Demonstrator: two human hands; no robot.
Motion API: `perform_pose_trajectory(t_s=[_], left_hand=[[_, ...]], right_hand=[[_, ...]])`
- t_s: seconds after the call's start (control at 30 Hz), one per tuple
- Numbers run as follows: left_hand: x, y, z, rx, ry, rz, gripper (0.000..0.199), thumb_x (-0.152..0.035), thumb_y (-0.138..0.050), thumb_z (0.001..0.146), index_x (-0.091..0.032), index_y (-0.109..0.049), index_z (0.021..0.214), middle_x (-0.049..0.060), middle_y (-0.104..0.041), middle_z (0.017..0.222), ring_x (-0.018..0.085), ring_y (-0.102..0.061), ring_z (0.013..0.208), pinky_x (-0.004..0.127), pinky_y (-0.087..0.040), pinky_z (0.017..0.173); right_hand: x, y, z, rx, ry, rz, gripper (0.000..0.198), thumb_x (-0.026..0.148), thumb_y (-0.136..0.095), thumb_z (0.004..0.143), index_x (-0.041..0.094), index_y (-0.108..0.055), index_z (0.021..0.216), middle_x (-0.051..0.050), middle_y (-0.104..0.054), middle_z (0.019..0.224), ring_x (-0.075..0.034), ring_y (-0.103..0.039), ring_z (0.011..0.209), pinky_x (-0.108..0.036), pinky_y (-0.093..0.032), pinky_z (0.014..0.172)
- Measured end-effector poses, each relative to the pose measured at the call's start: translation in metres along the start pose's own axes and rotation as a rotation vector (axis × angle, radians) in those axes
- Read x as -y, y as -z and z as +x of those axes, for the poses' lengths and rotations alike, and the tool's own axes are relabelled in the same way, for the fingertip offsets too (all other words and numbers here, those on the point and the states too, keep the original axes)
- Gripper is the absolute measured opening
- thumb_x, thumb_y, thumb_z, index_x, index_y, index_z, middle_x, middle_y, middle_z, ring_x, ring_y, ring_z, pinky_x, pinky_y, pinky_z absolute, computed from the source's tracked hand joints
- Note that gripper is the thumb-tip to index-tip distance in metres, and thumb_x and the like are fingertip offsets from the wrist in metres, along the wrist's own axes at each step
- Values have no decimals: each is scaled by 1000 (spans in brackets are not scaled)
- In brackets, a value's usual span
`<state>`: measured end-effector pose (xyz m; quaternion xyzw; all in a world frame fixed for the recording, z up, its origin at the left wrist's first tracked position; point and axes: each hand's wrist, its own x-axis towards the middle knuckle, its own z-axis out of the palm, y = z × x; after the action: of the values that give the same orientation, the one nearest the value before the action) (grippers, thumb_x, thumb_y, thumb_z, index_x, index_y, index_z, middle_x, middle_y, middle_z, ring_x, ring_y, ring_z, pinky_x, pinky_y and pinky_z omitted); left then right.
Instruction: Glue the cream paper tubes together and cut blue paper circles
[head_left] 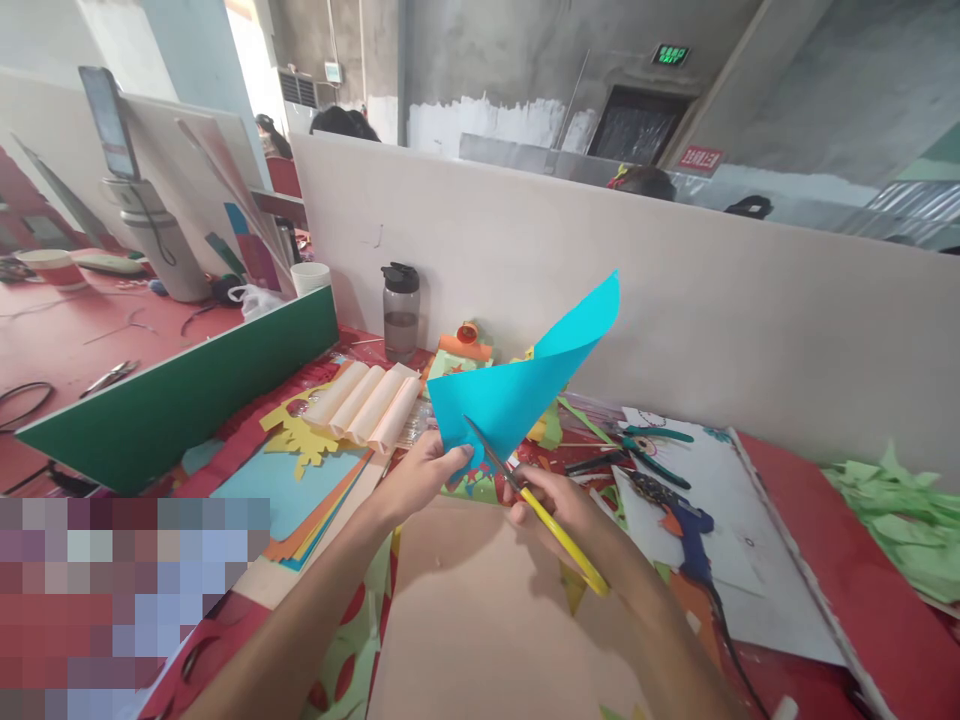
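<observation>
A curled sheet of bright blue paper is raised above the table in front of me. My left hand pinches its lower left part between thumb and fingers. Yellow-handled scissors are gripped in my right hand, their dark blades lying against the lower part of the sheet. Below both hands lies a pale pinkish board, and red and green paper scraps show just behind it.
On the left lie a stack of coloured paper, pleated cream paper and a yellow cut-out. A water bottle stands by the white partition. Green-handled pliers, a blue glue gun and green scraps lie right.
</observation>
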<state>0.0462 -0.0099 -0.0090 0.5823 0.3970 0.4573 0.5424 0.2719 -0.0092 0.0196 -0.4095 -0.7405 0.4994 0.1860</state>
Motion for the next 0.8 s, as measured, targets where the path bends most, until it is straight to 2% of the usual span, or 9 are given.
perform_pose_trajectory(t_s=[0.23, 0.4, 0.5, 0.6, 0.7, 0.8], left_hand=[[-3, -2, 0, 9, 0, -53, 31, -41, -54, 93, -17, -52, 74, -1, -52, 71, 11, -42, 62, 24, -35, 59], [-8, -7, -1, -47, -57, -138, 33, -47, -58, 93, -17, -53, 79, -1, -53, 72, 11, -46, 62, 24, -37, 59], [-12, -16, -3, -132, -133, -178, 32, -47, -59, 93, -18, -53, 82, -2, -52, 69, 10, -47, 61, 23, -39, 59], [-13, -26, -5, -248, -171, -155, 34, -47, -58, 95, -17, -53, 79, -2, -54, 69, 11, -50, 62, 23, -40, 60], [-10, -30, -7, -362, -159, -113, 39, -49, -55, 95, -18, -50, 72, -2, -53, 65, 10, -49, 60, 23, -40, 59], [-8, -28, -6, -390, -127, -106, 41, -49, -55, 95, -18, -49, 70, -3, -52, 62, 10, -47, 58, 22, -39, 57]], right_hand=[[-5, -1, 2, -16, -9, 47, 57, 75, -62, 80, 19, -54, 85, 4, -47, 65, -10, -38, 56, -22, -26, 50], [15, -5, -5, -70, -17, 93, 60, 80, -58, 79, 20, -52, 86, 6, -39, 62, -8, -30, 51, -21, -23, 45], [23, -12, -7, -122, 4, 150, 56, 77, -57, 83, 21, -51, 89, 7, -38, 63, -7, -29, 49, -21, -24, 44], [19, -23, -4, -151, 43, 194, 55, 75, -59, 83, 21, -50, 88, 7, -38, 61, -7, -30, 47, -21, -24, 44], [10, -34, 2, -135, 68, 217, 55, 75, -57, 84, 21, -51, 91, 7, -40, 62, -7, -31, 46, -21, -24, 44], [3, -37, 6, -109, 84, 232, 56, 76, -57, 84, 21, -51, 93, 7, -38, 63, -6, -29, 46, -21, -23, 43]])
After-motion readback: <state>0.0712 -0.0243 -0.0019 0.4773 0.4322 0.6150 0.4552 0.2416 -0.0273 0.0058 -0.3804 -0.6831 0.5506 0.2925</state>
